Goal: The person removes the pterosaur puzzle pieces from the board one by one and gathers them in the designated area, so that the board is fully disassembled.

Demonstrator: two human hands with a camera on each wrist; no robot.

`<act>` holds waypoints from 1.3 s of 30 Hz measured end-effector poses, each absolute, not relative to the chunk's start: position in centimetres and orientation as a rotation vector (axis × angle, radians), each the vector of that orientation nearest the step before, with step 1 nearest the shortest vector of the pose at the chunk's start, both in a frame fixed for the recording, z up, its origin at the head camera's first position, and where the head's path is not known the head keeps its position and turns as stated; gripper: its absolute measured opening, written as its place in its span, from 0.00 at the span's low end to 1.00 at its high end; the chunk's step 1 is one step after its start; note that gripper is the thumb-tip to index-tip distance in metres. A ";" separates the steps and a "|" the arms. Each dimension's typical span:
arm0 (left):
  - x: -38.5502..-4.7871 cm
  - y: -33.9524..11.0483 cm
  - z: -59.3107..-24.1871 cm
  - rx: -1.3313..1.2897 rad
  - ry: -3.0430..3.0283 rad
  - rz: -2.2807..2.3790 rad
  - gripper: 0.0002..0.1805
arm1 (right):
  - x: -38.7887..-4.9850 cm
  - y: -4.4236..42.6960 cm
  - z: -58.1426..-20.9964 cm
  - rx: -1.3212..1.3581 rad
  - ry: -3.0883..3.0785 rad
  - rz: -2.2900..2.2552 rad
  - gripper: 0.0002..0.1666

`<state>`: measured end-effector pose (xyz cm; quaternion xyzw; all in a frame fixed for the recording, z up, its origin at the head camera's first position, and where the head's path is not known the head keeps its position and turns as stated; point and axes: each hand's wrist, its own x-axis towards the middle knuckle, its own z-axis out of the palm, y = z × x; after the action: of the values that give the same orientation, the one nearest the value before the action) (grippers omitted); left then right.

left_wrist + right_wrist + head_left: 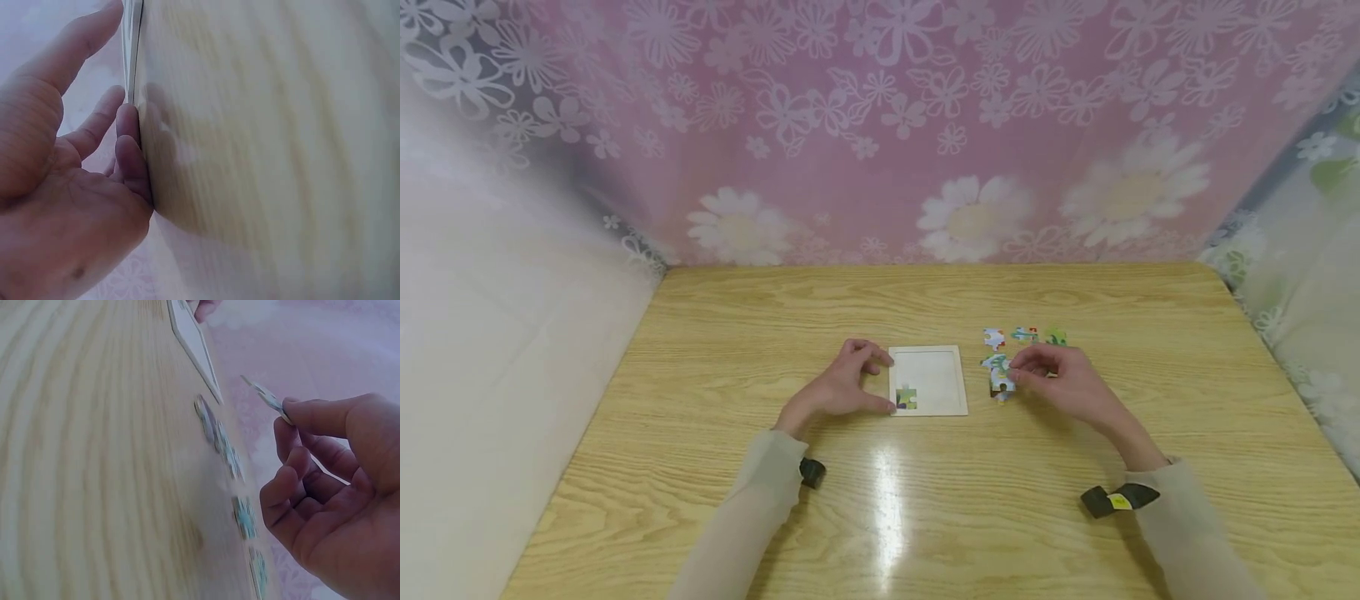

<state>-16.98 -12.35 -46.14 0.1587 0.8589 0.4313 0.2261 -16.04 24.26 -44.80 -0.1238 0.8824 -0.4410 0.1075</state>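
A square white puzzle tray with a raised pale rim lies on the table. One green puzzle piece sits in its lower left corner. At the tray's left side is my left hand, thumb near the bottom corner and fingers near the upper left edge, touching the rim. To the right of the tray, my right hand pinches a puzzle piece between thumb and index finger, raised above the table. The held piece's picture is hard to make out.
Several loose puzzle pieces lie right of the tray, among them a white and red piece, a bluish one and a green one. The wooden table meets a pink flowered curtain behind.
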 end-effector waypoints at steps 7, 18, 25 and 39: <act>-16.9 -12.2 -46.0 0.421 2.370 1.193 0.33 | -15.6 26.7 -45.1 -0.345 2.640 -1.224 0.11; -16.8 -12.2 -45.9 0.388 2.376 1.210 0.33 | -15.1 28.9 -45.1 -0.282 2.662 -1.127 0.15; -16.8 -12.1 -46.0 0.393 2.380 1.201 0.33 | -15.2 29.3 -45.7 -0.285 2.703 -1.075 0.13; -16.8 -11.9 -46.0 0.382 2.393 1.192 0.33 | -15.4 28.9 -46.1 -0.301 2.789 -0.982 0.13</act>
<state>-16.85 -11.94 -45.99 0.1379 0.8647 0.4307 0.2186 -15.44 28.94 -46.14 -0.1008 0.9351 -0.3292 0.0846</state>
